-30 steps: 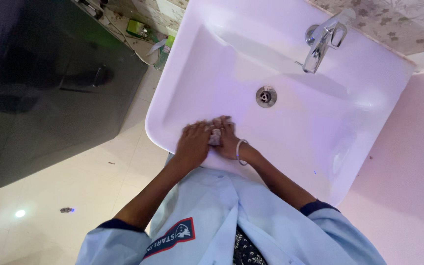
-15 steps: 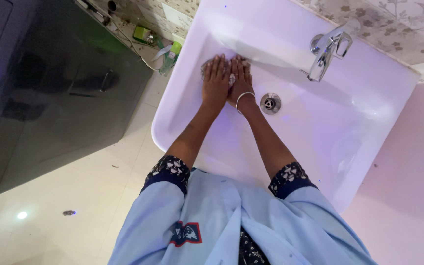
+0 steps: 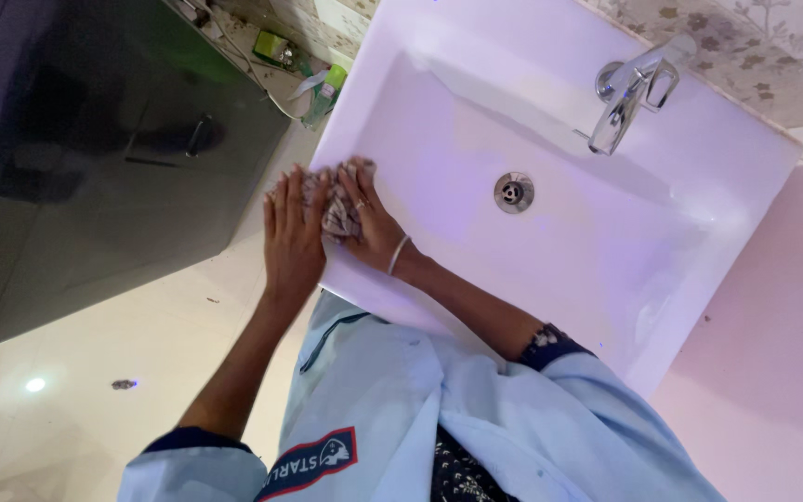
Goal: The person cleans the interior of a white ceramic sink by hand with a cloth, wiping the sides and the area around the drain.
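A small grey-white cloth [image 3: 337,206] lies pressed on the near left rim of the white sink [image 3: 606,251]. My left hand [image 3: 292,232] lies flat beside it, fingers on the cloth's left edge and partly over the rim. My right hand [image 3: 371,221], with a silver bangle at the wrist, presses on the cloth from the right. Both hands hold the cloth against the sink's edge.
A chrome tap [image 3: 632,91] stands at the back of the sink and a round metal drain [image 3: 513,191] sits in the basin. A dark glossy cabinet [image 3: 95,158] is to the left, with a green bottle [image 3: 325,93] on the floor behind. Pale floor tiles lie below.
Both hands with the cloth have drawn back from the far left of the basin to its near left rim. One second ago they were at the near rim, further right.
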